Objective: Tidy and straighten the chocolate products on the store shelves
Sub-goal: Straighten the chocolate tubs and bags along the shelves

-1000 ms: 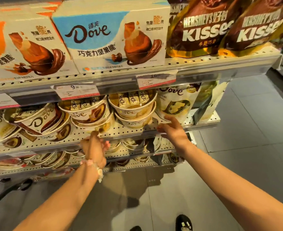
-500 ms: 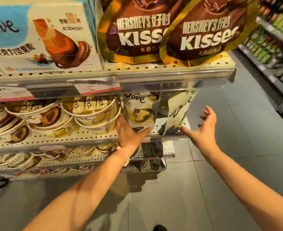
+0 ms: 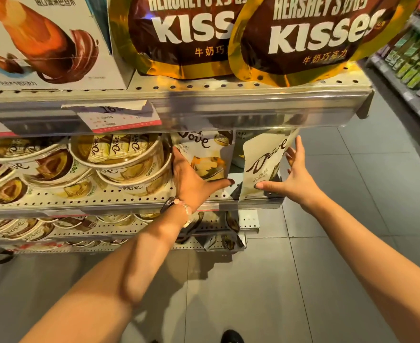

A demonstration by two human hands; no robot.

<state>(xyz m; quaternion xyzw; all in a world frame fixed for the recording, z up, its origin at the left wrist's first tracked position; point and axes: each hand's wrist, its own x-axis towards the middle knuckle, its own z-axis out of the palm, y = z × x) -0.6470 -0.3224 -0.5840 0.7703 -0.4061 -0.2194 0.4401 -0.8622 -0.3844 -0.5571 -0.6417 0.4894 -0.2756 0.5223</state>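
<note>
Two white Dove pouches stand at the right end of the middle shelf [image 3: 129,204]. My left hand [image 3: 191,179] lies flat against the front and left side of the upright pouch [image 3: 209,154], thumb stretched along its base. The second pouch [image 3: 263,164] leans at the shelf's end, turned sideways. My right hand [image 3: 293,179] is spread around its right side, fingers straight up its edge, thumb under its lower corner. Stacked round Dove tubs [image 3: 120,157] sit just left of my left hand.
Two large Hershey's Kisses bags [image 3: 310,38] and Dove boxes [image 3: 43,43] fill the top shelf [image 3: 253,102], which overhangs the pouches. Lower shelves hold more Dove tubs [image 3: 18,229]. Grey floor tiles [image 3: 352,194] lie to the right, with another shelf unit [image 3: 411,60] beyond.
The view shifted right and closer. My left hand moved from the tubs to the upright pouch. My right hand closed in from the open aisle onto the leaning pouch.
</note>
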